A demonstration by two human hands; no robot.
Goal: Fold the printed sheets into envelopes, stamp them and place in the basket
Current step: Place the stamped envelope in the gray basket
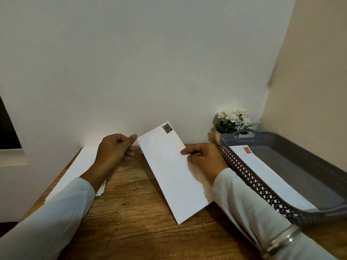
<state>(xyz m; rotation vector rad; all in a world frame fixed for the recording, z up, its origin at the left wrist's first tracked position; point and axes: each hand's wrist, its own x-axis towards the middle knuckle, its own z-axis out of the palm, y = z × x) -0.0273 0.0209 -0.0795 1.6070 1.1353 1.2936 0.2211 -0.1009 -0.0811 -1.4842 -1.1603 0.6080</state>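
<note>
A white envelope (170, 171) with a grey stamp (167, 127) at its far corner is held tilted above the wooden table (135, 212). My right hand (204, 158) pinches its right edge. My left hand (114, 147) is curled at the envelope's upper left corner, thumb touching or almost touching it. A grey perforated basket (249, 177) stands at the right and holds a white envelope with a red stamp (266, 171). White sheets (80, 164) lie on the table under my left forearm.
A small pot of white flowers (232, 121) stands against the wall behind the basket. The white wall runs close along the table's far edge. A beige wall rises at the right. A dark framed panel (7, 128) shows at the far left.
</note>
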